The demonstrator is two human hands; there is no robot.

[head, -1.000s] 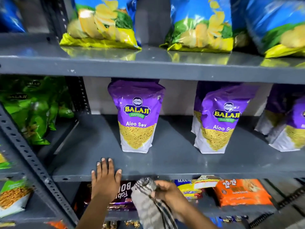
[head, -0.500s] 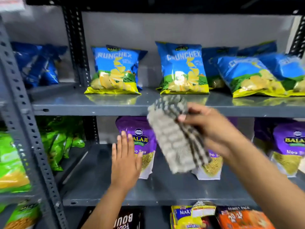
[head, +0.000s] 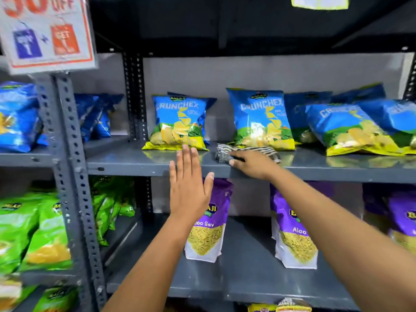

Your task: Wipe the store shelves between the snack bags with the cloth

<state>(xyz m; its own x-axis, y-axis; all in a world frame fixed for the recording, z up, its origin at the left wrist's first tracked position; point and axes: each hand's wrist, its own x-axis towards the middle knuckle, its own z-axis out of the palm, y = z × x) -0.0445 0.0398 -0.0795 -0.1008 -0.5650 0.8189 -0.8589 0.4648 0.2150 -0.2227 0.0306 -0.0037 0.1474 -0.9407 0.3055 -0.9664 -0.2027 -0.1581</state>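
Note:
A grey-and-black striped cloth (head: 227, 152) lies flat on the upper grey shelf (head: 135, 162), in the gap between two blue Crunchex chip bags (head: 180, 122) (head: 261, 120). My right hand (head: 254, 164) presses on the cloth with fingers spread over it, the thumb at the shelf's front lip. My left hand (head: 189, 188) hovers flat and open in front of the shelf edge, fingers up, touching nothing. Below stand purple Aloo Sev pouches (head: 209, 224) (head: 292, 230) on the lower shelf (head: 247, 278).
More blue bags (head: 351, 127) fill the upper shelf's right side. A perforated grey upright (head: 72, 176) divides off the left bay with blue (head: 15, 118) and green bags (head: 36, 230). A sale sign (head: 47, 32) hangs top left. Yellow packets (head: 286, 306) peek out underneath.
The view rose from the lower shelves to the upper one. My right hand carried the cloth up and laid it on the upper shelf between the chip bags; my left hand lifted off the lower shelf.

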